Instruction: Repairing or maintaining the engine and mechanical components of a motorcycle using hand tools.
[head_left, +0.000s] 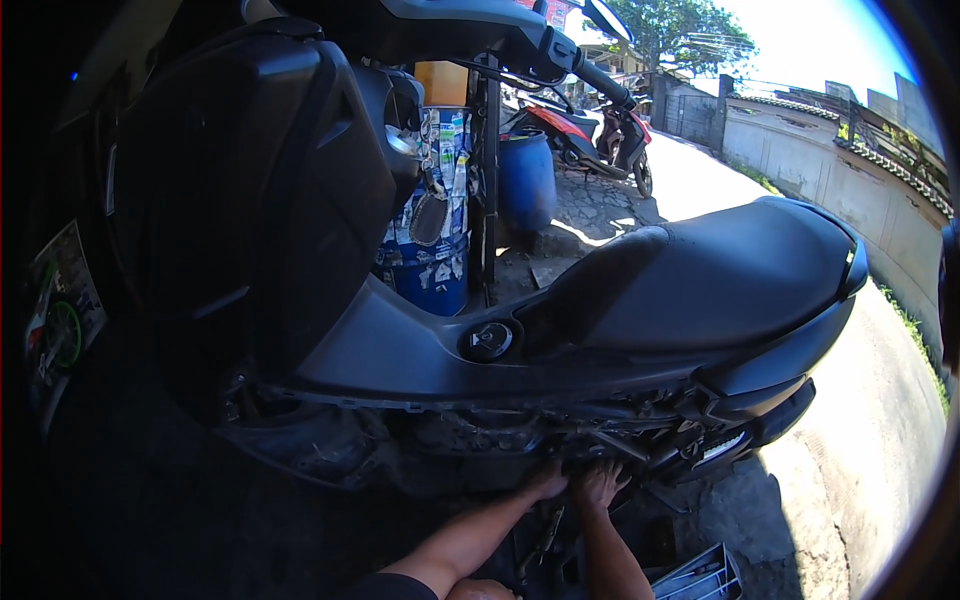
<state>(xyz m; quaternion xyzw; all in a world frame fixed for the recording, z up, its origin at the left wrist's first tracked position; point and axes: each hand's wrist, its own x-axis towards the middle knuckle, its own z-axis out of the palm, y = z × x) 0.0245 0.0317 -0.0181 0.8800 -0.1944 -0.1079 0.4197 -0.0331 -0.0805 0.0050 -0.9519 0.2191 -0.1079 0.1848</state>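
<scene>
A large black scooter (pixel 640 300) spans the view, its handlebar at the upper middle and its seat to the right. Its lower side panel is off, baring frame tubes and dark mechanical parts (pixel 480 425). Both my arms reach up from the bottom to this underside. My left hand (pixel 547 480) is at the lower edge of the bared parts, its fingers lost in shadow. Close beside it on the right, my right hand (pixel 600 485) lies against the underside with fingers stretched out and slightly apart. Anything beneath its fingertips is hidden.
A metal tray with tools (pixel 700 578) sits on the ground at lower right. Behind the scooter stand a sticker-covered blue drum (pixel 440 270), a blue plastic barrel (pixel 527 185) and a red parked scooter (pixel 570 140). A concrete wall (pixel 800 150) lines the sunlit road.
</scene>
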